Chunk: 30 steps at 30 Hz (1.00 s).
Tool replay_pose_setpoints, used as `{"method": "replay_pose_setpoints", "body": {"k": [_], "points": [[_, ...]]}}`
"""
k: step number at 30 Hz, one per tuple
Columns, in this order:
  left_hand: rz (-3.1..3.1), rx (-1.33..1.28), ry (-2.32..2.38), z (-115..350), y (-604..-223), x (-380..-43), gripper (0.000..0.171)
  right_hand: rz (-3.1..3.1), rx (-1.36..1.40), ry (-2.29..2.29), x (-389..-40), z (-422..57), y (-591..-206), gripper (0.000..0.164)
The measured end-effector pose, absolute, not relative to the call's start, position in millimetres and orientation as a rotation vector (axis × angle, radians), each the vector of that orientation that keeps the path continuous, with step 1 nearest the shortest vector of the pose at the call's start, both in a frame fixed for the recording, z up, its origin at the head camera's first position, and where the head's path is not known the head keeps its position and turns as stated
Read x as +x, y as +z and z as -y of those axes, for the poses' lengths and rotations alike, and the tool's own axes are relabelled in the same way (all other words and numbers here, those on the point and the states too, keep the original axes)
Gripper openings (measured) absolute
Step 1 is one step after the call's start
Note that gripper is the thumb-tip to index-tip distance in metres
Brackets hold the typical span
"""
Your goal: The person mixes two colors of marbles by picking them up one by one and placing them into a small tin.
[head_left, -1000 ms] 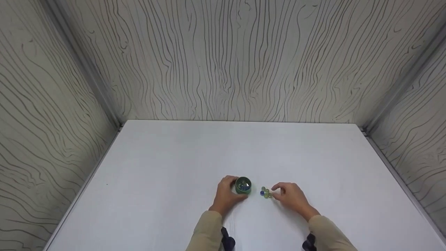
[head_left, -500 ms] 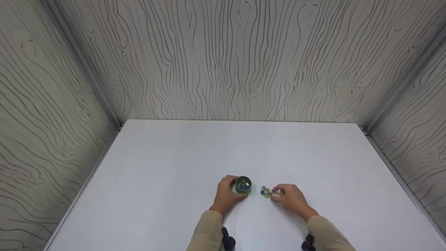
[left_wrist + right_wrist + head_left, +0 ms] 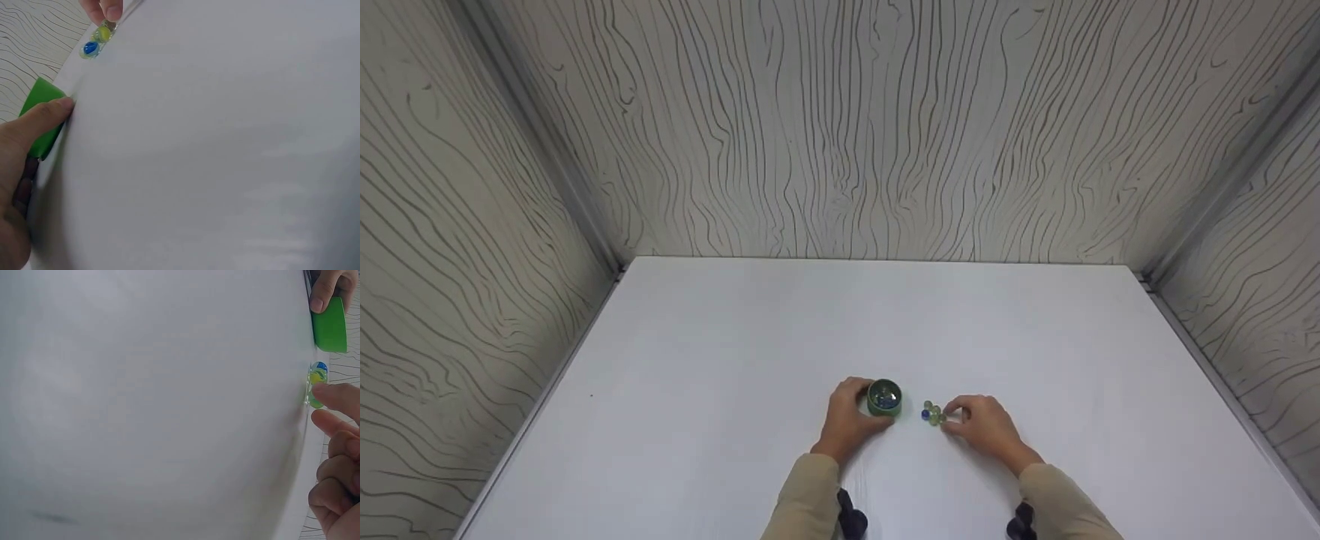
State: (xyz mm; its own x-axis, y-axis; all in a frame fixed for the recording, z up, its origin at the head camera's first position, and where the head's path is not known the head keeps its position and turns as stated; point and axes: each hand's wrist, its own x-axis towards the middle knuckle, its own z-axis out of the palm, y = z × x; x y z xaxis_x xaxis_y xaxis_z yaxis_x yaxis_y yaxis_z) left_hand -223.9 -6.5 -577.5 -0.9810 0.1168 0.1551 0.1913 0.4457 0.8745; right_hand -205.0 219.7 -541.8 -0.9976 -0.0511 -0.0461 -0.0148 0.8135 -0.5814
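My left hand (image 3: 846, 424) grips a small green cup (image 3: 884, 411) round its side, thumb in front and fingers behind. Shiny glass marbles, some of them blue, lie inside the cup, which stands upright on the white table. To its right sits a small cluster of marbles (image 3: 934, 414), yellow-green except for one blue marble (image 3: 925, 414). At the cluster's right edge, the thumb and forefinger of my right hand (image 3: 988, 430) pinch a greenish marble (image 3: 942, 418), still down at the table. In the right wrist view its other fingers (image 3: 332, 498) are curled in.
A white tabletop (image 3: 720, 360) spreads around both hands. Wood-grain patterned panels (image 3: 840, 135) enclose it at the back and on both sides. Dark round pieces (image 3: 853, 521) show beneath the sleeves at both wrists.
The right thumb and forefinger have drawn in around the outermost marble, the hand shifting very slightly. My left hand and the cup have stayed in place.
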Motion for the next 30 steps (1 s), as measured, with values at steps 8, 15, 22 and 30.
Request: {"method": "replay_pose_setpoints", "body": {"k": [8, 15, 22, 30], "points": [[2.6, -0.282, -1.593, 7.5, -579.3, -224.0, 0.053, -2.934, -0.057, -0.944, -204.5, -217.7, -543.0, 0.009], [2.603, -0.285, -1.592, 7.4, -578.8, -224.5, 0.052, -2.951, -0.066, -0.933, -205.5, -217.4, -544.2, 0.006], [2.629, -0.254, -1.599, 7.1, -575.8, -223.4, 0.053, -2.948, -0.055, -0.945, -204.3, -217.9, -543.9, 0.005], [2.65, -0.26, -1.589, 7.4, -574.6, -222.5, 0.057, -2.94, -0.043, -0.951, -203.1, -218.3, -543.3, 0.005]]}}
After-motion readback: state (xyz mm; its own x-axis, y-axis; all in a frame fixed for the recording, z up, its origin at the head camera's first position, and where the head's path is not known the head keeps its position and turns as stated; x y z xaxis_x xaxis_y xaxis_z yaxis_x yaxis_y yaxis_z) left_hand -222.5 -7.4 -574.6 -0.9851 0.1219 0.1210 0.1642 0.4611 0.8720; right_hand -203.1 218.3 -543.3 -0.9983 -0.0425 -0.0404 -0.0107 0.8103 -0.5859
